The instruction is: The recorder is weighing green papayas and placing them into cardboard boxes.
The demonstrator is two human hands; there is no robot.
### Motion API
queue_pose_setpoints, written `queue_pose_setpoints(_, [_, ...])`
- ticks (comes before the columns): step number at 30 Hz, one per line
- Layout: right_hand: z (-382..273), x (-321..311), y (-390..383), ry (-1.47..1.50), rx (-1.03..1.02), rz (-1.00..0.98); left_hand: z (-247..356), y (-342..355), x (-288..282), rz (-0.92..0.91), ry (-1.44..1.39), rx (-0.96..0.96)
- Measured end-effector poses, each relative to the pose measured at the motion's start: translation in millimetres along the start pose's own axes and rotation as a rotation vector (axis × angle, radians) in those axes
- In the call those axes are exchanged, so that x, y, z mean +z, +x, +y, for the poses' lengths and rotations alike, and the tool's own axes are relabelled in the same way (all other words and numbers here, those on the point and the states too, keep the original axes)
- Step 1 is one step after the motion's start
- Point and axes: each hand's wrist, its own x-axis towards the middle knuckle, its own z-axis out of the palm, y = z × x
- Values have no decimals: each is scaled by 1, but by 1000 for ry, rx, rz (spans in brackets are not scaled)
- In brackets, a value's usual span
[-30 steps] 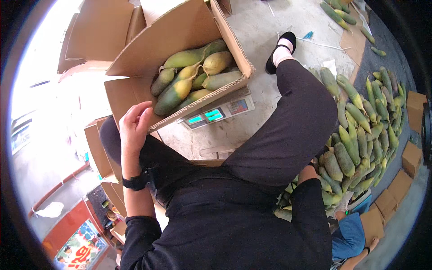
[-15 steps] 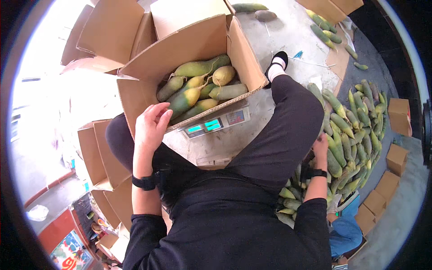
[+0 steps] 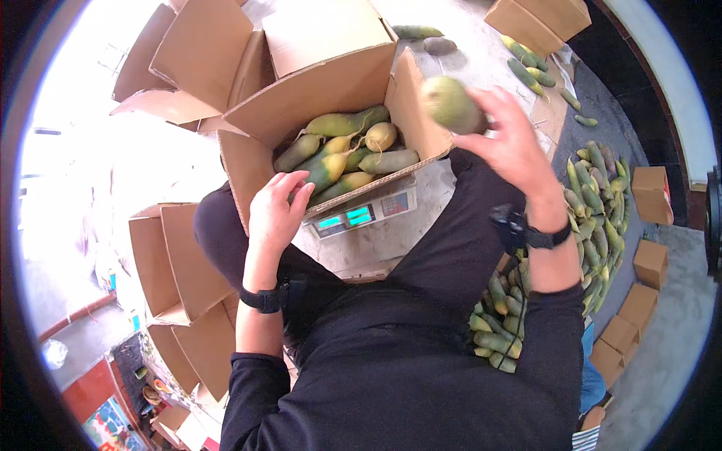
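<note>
A green radish point(image 3: 453, 105), blurred by motion, is gripped in my right hand point(image 3: 508, 139) beside the right wall of an open cardboard box point(image 3: 316, 94). Inside the box lie several green radishes point(image 3: 335, 124) with pale yellow-green ends and thin roots. My left hand point(image 3: 280, 210) rests at the box's near left corner, its fingers loosely bent and apart over the rim, close to the nearest radishes, holding nothing. Beneath the box sits a digital scale point(image 3: 365, 214) with lit displays, between my legs.
A large heap of green radishes point(image 3: 598, 218) lies to my right, with more radishes point(image 3: 496, 323) by my right thigh. Open cardboard boxes point(image 3: 203, 52) stand behind and to the left point(image 3: 180, 263). Small closed boxes point(image 3: 650, 263) line the far right. Loose radishes point(image 3: 526, 71) lie ahead.
My right hand has come up from the heap with a radish and swung forward to the box's right side. My left hand stays at the box corner. The view has shifted slightly.
</note>
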Motion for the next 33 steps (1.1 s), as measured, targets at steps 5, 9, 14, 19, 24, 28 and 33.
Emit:
queue_pose_setpoints(5, [-18,66,36,-93,-64,-133,-5,-3,-1,67,-8,82])
queue_pose_setpoints(9, [-8,97,56,-207,-39,-59,-5,-6,-6,95,-108,69])
queue_pose_setpoints(14, [12,80,48,-69,-11,129,-2,-7,-17,197,-189,84])
queue_pose_setpoints(19, [42,25,2,258,159,276,-5,-4,-28,266,-146,73])
queue_pose_setpoints(24, [91,-5,-85,151,449,488,-2,-4,-24,262,-98,84])
queue_pose_setpoints(28, [140,2,-174,58,714,478,5,-4,-17,196,-42,134])
queue_pose_setpoints(33, [193,46,-299,14,936,432,14,-6,-10,197,-29,137])
